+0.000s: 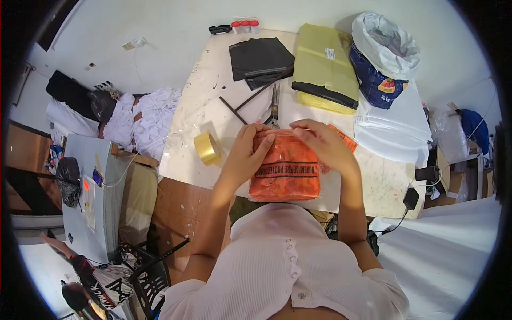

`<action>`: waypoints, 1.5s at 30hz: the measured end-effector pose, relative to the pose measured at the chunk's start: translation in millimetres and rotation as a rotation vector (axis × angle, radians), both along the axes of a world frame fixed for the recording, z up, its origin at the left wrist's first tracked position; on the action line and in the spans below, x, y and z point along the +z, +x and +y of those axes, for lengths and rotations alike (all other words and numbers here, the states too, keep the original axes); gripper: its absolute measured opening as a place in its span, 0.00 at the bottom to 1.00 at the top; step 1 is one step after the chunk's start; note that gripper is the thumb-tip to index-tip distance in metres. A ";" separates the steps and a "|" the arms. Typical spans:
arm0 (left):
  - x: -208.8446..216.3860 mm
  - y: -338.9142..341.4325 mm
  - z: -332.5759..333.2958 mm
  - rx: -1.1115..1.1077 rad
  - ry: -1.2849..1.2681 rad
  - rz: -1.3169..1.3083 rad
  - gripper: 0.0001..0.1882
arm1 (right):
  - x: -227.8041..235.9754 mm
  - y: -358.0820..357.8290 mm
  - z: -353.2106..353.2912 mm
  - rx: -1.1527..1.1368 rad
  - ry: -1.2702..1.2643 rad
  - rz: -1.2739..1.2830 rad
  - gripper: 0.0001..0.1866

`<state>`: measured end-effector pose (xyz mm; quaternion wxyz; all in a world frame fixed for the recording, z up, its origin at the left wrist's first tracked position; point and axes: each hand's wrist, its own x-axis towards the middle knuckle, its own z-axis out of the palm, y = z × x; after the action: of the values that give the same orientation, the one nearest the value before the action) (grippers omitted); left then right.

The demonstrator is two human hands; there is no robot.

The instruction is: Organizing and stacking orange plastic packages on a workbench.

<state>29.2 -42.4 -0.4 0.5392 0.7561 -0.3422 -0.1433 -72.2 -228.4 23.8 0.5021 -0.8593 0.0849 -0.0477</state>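
An orange plastic-wrapped package (285, 184) with dark print lies at the table's near edge, right in front of me. My left hand (246, 152) grips its far left corner, thumb on top and fingers at the far edge. Over the far right part bends my right hand (325, 146), its fingertips closed at the package's upper edge. Another orange piece (344, 140) shows partly behind my right hand. Just beyond the package lie scissors (274, 106), pointing away from me. A roll of yellowish tape (207, 148) stands left of my left hand.
Black folded sheets (258, 57), a stack of yellow plastic (325, 64) and a blue-and-white sack (381, 64) occupy the far side of the table (184, 144). Red-capped containers (245, 26) stand at the back edge. Black adapters (411, 198) with cables sit at the right. Another person (80, 298) is at lower left.
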 end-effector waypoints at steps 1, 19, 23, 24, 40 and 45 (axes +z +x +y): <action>-1.1 3.5 1.5 -0.025 0.001 0.039 0.15 | -4.1 4.6 -10.5 0.038 0.265 0.049 0.20; 16.5 41.5 -7.7 -0.386 0.212 0.168 0.16 | -88.4 61.3 -26.5 0.298 1.427 0.652 0.30; 7.0 35.1 -4.1 -0.389 0.124 0.402 0.17 | -87.0 55.9 -28.1 0.307 1.328 0.805 0.29; 11.4 33.6 -4.5 -0.398 0.082 0.450 0.17 | -84.3 56.4 -27.8 0.398 1.248 0.817 0.29; 12.6 40.6 4.3 -0.486 0.150 0.359 0.19 | -98.6 62.2 -27.4 0.658 0.755 0.379 0.38; 17.1 43.0 4.5 -0.515 0.163 0.244 0.21 | -62.6 39.9 -60.0 0.341 0.976 -0.176 0.45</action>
<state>72.2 -38.0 16.7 0.4596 0.6625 -0.4425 -0.3924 -32.2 -288.3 -38.9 0.8499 -0.5198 -0.0862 0.0078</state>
